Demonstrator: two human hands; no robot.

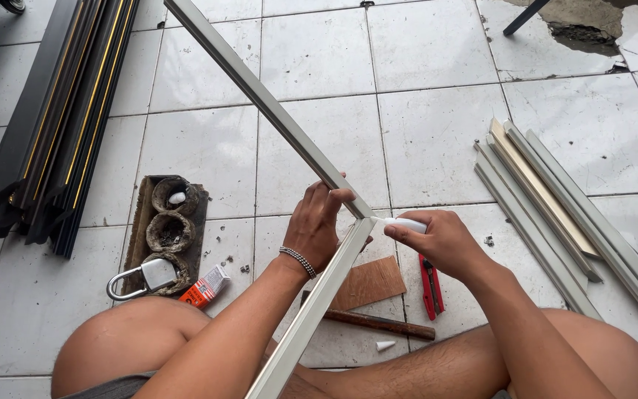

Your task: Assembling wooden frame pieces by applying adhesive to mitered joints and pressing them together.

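You sit on the tiled floor (422,140) with two pale frame mouldings meeting in a mitred corner just in front of you. Your left hand (317,225) is wrapped around that corner joint (367,219), fingers closed over the end of the long moulding (260,92) that runs away toward the far left edge of the floor, while the near moulding (311,314) slopes back between your knees. Your right hand (444,240) is pinched shut on a small white glue tube (400,222), its tip touching the joint from the right.

As I judge it, you are at the gluing of this one corner: the two pieces are already cut and brought together, and adhesive is going on. Only this corner shows as mated; the other pale mouldings (555,214) lie loose in a bundle by the right edge of the floor, so most of the frame looks undone. The white cap (385,345) lies off the tube near your right leg.

Some things you cannot settle from here:
- Your fingers hide the seam, so whether glue has reached it, or how tight the mitre sits, cannot be told.
- The far end of the long moulding runs out of view at the top, and the near one is cut off at the bottom.
- The red utility knife (430,287) lies partly beneath your right hand, beside a plywood scrap (369,282) and a wooden handle (382,324) whose head is hidden.
- The dark mouldings (60,125) at the far left are cropped.
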